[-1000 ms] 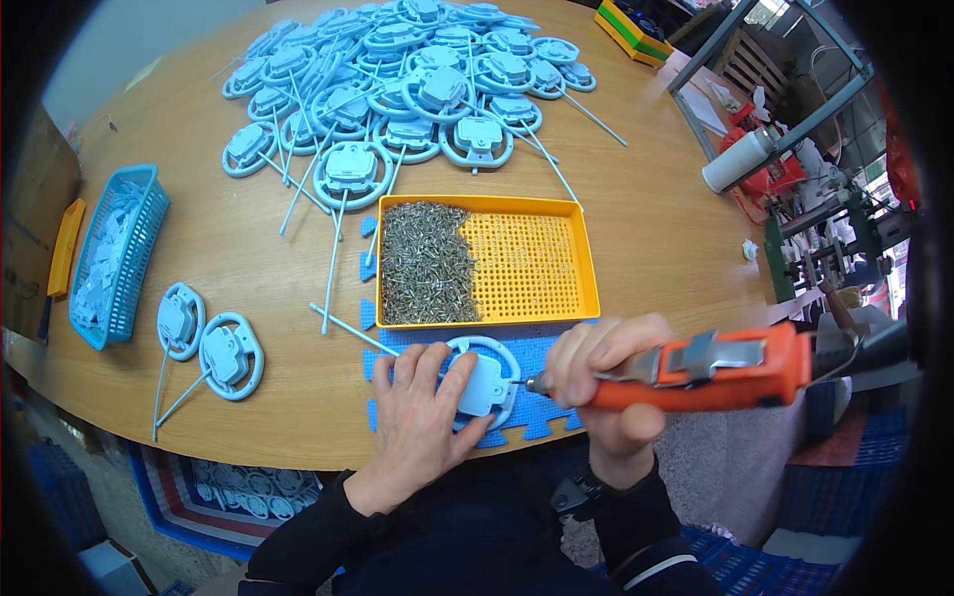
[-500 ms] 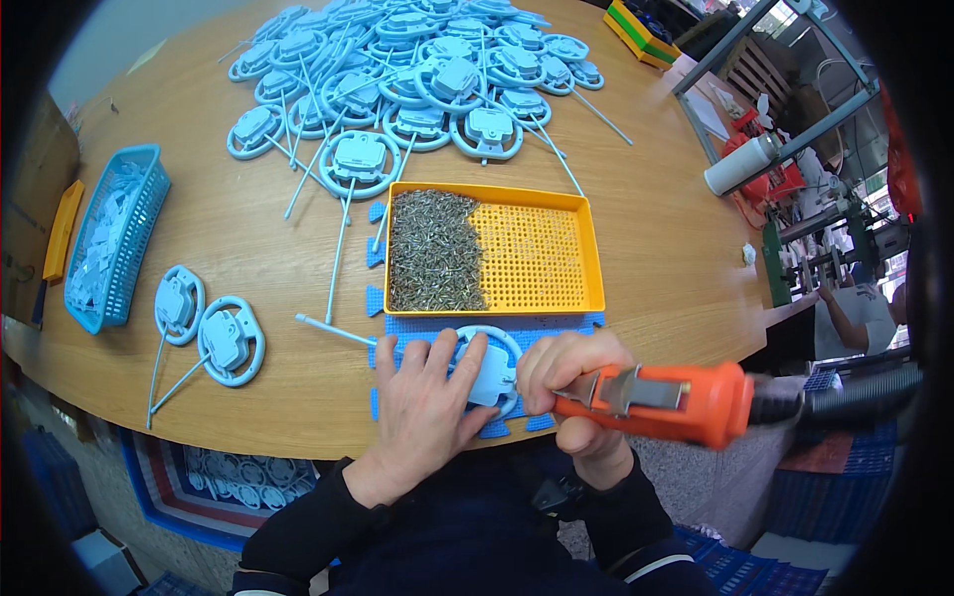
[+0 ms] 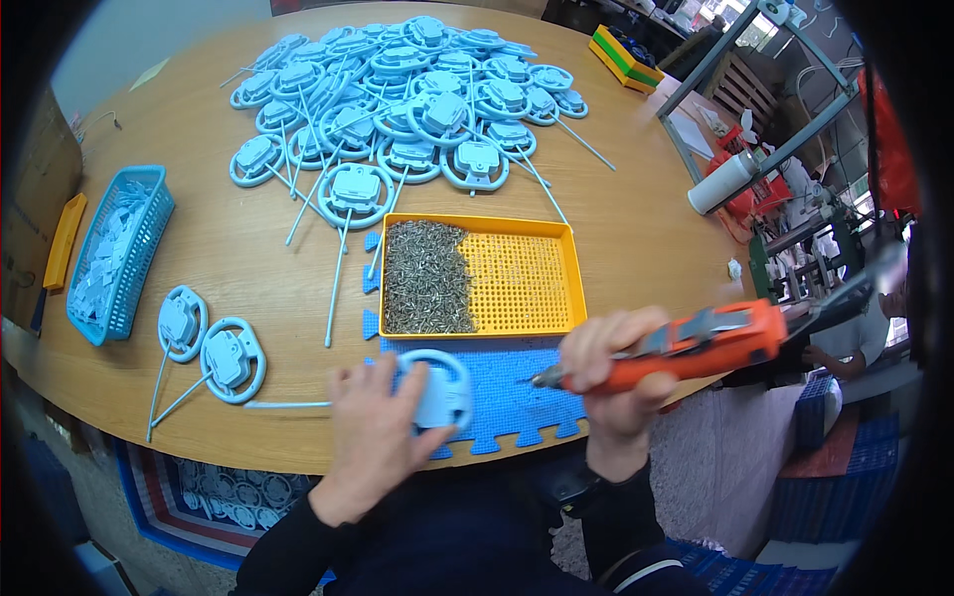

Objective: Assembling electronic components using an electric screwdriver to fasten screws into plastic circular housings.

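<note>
Under the left hand (image 3: 374, 429), thumb and fingers gripping it, lies the light-blue ring (image 3: 439, 405); opposite, the right hand (image 3: 616, 414) clasps the orange screwdriver (image 3: 711, 348), bit (image 3: 527, 380) apart. Best keep ring flat, bit off fingers.

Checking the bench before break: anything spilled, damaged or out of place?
Only a crumpled white scrap, near the right edge of the wooden table, looks odd, like stray litter. The screws appear contained in their yellow tray, with no visible spill.
</note>
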Available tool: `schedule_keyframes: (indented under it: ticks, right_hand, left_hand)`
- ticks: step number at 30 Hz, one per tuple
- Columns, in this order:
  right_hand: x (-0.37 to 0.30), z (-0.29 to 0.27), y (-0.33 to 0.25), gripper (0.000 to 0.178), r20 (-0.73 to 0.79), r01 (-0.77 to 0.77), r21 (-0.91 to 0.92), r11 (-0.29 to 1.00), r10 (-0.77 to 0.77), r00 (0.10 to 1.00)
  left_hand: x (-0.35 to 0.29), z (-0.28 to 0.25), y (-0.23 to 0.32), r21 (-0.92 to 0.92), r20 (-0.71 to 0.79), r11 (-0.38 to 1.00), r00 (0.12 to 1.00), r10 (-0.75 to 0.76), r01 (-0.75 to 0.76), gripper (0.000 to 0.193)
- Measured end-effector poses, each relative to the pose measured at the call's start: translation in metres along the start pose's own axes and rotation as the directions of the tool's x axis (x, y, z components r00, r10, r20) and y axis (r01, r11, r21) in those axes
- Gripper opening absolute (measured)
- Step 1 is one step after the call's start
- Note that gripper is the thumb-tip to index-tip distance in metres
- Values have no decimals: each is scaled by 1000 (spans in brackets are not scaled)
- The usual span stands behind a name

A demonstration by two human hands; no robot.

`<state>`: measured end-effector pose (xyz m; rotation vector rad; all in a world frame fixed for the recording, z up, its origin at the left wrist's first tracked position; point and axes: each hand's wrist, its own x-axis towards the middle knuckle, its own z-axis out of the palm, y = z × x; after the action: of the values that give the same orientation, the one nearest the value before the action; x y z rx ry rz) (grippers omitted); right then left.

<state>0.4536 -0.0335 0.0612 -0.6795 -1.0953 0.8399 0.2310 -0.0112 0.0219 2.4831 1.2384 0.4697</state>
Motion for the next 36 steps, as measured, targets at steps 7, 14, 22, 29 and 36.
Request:
schedule_keyframes:
  ticks: [7,14,22,29,36]
  right_hand:
    - [17,34,2,51,-16,17,104,994,-15,1000]
    - [-15,75,8,51,-104,-80,106,991,91,990]
    - [-6,46,-14,40,561,-431,114,895,300,771]
    - [23,-27,-13,49,-93,29,-153,988,-43,995]
    - [26,-63,23,46,-255,8,-191,982,-57,965]
  left_hand:
    - [25,-28,30,-126,-177,979,975,134,-158,67]
    - [39,17,20,-342,-136,907,968,210,-245,60]
    - [8,-9,21,-845,294,513,934,204,154,63]
    - [1,-37,-18,-166,-45,967,981,188,-193,65]
    - [-12,-6,-28,-39,-73,999,997,29,-32,70]
